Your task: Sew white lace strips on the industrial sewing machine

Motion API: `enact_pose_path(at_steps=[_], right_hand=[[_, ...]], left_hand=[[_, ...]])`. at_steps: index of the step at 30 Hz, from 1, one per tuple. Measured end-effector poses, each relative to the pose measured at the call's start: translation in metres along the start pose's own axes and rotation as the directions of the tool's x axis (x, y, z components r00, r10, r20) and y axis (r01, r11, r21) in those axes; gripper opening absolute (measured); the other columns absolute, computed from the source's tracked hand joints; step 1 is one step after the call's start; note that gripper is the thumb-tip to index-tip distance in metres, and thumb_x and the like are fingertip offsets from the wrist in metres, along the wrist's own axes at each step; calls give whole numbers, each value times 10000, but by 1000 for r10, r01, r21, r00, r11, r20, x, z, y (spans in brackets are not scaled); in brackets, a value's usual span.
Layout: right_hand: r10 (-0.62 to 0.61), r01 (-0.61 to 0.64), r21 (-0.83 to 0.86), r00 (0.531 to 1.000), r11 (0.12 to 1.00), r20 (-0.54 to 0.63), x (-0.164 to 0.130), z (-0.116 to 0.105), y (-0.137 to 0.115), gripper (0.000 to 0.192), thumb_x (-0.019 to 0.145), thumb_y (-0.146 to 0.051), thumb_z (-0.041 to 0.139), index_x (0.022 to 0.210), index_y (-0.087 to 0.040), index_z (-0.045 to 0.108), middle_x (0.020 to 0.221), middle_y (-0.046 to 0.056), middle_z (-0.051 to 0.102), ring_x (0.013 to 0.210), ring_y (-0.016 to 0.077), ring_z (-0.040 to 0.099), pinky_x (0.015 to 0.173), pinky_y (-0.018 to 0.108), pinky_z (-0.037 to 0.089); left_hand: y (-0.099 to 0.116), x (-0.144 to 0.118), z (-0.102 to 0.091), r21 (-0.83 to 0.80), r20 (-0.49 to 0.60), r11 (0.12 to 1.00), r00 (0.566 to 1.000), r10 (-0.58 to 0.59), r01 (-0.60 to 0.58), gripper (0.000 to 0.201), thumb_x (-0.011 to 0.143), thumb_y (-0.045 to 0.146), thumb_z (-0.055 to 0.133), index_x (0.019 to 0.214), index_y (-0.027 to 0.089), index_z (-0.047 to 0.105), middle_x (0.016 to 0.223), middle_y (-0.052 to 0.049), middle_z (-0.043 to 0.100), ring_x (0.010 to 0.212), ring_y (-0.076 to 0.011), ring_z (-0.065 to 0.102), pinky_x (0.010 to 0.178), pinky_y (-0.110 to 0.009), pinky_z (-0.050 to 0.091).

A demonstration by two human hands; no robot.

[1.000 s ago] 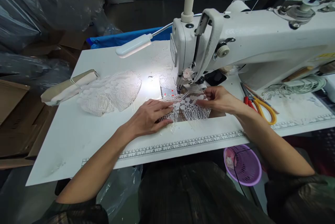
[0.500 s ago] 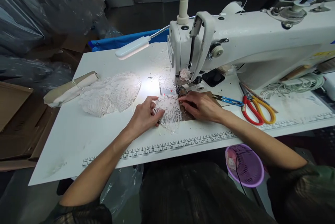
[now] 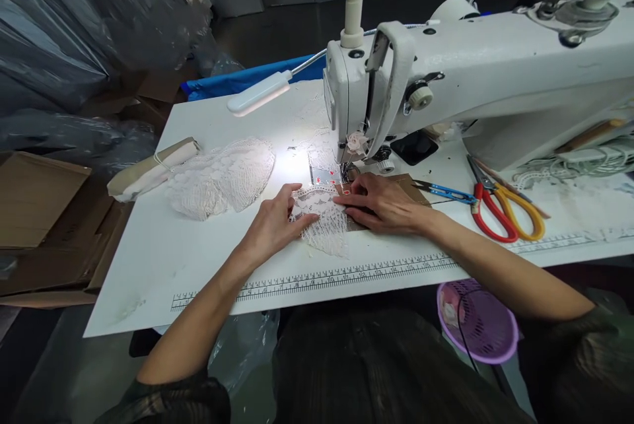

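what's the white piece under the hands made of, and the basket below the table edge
The white piece looks like lace: an open, patterned mesh with the table showing through its holes, matte. The basket looks like moulded plastic, purple and faintly glossy, with a regular grid of slots in its wall.

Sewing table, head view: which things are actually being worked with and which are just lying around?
In use: white lace piece; left hand; right hand; white sewing machine.
Lying about: heap of white lace; red-and-yellow scissors; blue thread snips; purple plastic basket.
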State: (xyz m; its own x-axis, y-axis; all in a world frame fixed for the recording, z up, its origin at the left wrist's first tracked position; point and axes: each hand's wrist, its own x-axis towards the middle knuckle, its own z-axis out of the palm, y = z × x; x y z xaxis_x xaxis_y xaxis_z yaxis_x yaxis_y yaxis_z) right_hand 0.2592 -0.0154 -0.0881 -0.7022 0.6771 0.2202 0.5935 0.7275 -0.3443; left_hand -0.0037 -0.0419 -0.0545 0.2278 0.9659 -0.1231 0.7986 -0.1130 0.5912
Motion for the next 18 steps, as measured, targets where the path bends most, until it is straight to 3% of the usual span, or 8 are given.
enact_pose_path(at_steps=[3, 7, 12, 15, 18], right_hand=[[-35, 35, -49, 999, 998, 0, -1, 3, -2, 407, 1012, -445, 395, 1291, -273, 637, 1067, 118, 562, 982, 254, 527, 820, 410, 474], [36, -36, -53, 999, 998, -10, 1, 4, -2, 466, 1034, -421, 322, 1382, -200, 538, 1050, 130, 576, 935, 238, 536, 797, 377, 474], [74, -67, -187, 997, 980, 27, 9, 5, -12, 423, 1033, -402, 319, 1356, -252, 545, 1047, 129, 553, 893, 242, 521, 758, 365, 439], [109, -102, -205, 994, 973, 22, 10, 5, -16, 405, 1032, -386, 334, 1329, -222, 555, 1063, 139, 547, 894, 243, 521, 755, 367, 435], [116, -119, -131, 993, 984, -30, 6, 5, -11, 407, 1034, -357, 333, 1365, -212, 520, 1033, 123, 559, 857, 224, 525, 745, 365, 455]], left_hand=[[0, 2, -2, 13, -2, 999, 999, -39, 40, 598, 814, 477, 686, 1314, 187, 533, 814, -32, 624, 765, -215, 634, 646, -316, 468], [1, 4, -2, -71, -42, 995, 996, -79, 76, 599, 825, 413, 670, 1353, 180, 509, 858, -44, 637, 856, -224, 640, 727, -335, 498], [-1, 3, -2, -183, -12, 978, 995, -102, 98, 652, 798, 393, 683, 1381, 189, 476, 1096, -112, 643, 1086, -274, 615, 853, -369, 509], [0, 2, -3, -142, 43, 982, 992, -116, 121, 722, 783, 382, 696, 1421, 177, 428, 1050, -101, 651, 942, -251, 643, 776, -354, 512], [3, 3, -3, -112, 6, 988, 994, -110, 110, 746, 785, 391, 695, 1435, 169, 404, 947, -58, 628, 785, -198, 619, 691, -319, 494]])
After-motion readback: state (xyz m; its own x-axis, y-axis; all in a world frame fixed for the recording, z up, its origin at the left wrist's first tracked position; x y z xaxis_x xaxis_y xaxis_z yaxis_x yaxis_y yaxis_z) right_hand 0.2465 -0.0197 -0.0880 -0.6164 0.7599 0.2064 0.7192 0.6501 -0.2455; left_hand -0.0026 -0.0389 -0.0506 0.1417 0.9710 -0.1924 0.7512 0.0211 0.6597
